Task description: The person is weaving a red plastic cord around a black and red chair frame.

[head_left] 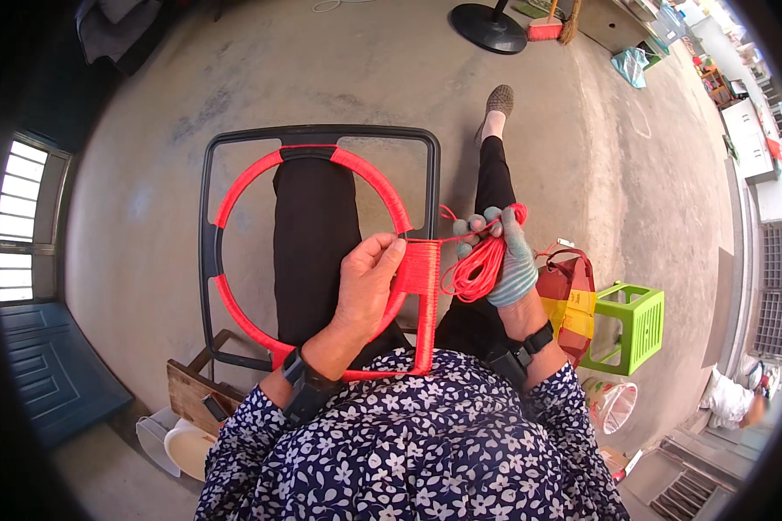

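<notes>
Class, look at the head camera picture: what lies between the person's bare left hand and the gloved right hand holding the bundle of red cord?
In the head view, between the left hand and right hand lie the frame's cord-wrapped right bar and a taut red strand.

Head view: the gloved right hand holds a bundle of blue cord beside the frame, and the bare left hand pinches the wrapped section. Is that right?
Not quite: the head view shows the cord is red, not blue. The gloved right hand does hold the bundle beside the frame, and the bare left hand pinches the wrapped section.
</notes>
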`<state>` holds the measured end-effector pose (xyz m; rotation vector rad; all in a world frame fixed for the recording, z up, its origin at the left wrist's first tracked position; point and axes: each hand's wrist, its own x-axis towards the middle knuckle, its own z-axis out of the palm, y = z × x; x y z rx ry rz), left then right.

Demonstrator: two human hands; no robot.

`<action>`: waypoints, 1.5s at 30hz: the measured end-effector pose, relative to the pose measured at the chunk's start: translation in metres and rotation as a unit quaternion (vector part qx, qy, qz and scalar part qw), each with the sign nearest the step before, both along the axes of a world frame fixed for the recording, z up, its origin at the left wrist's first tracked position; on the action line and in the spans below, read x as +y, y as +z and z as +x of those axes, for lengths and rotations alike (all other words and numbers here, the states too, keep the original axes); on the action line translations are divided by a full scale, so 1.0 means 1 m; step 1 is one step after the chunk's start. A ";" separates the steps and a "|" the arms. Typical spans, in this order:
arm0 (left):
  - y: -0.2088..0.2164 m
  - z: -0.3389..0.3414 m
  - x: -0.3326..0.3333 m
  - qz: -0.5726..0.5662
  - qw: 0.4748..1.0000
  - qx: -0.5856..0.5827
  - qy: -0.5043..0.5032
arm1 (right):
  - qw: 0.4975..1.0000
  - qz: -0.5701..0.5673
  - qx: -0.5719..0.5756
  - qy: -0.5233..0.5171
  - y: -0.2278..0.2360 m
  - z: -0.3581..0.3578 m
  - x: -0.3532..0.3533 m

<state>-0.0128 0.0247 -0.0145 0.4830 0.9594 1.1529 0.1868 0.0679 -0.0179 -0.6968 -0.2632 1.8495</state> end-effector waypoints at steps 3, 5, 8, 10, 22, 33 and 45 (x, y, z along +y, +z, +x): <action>0.012 0.003 0.003 -0.012 0.998 -0.041 -0.054 | 0.993 0.023 0.112 0.029 -0.009 -0.001 0.008; 0.021 0.003 0.004 -0.024 0.993 -0.058 -0.098 | 0.992 0.018 0.112 0.050 -0.019 0.004 0.010; 0.026 -0.002 0.000 -0.016 0.986 -0.067 -0.152 | 0.995 -0.001 0.066 0.069 -0.028 0.007 0.006; 0.026 -0.002 0.000 -0.032 0.983 -0.078 -0.162 | 0.989 -0.024 -0.105 0.103 -0.019 0.000 0.007; 0.014 -0.003 0.007 0.200 0.865 0.459 0.021 | 0.828 0.053 -0.523 0.195 0.026 -0.029 0.008; 0.005 -0.002 0.012 0.341 0.782 0.521 0.037 | 0.857 0.047 -0.488 0.157 0.018 -0.024 -0.005; 0.012 -0.001 0.015 0.167 0.909 0.381 0.026 | 0.839 0.048 -0.510 0.186 0.024 -0.019 -0.008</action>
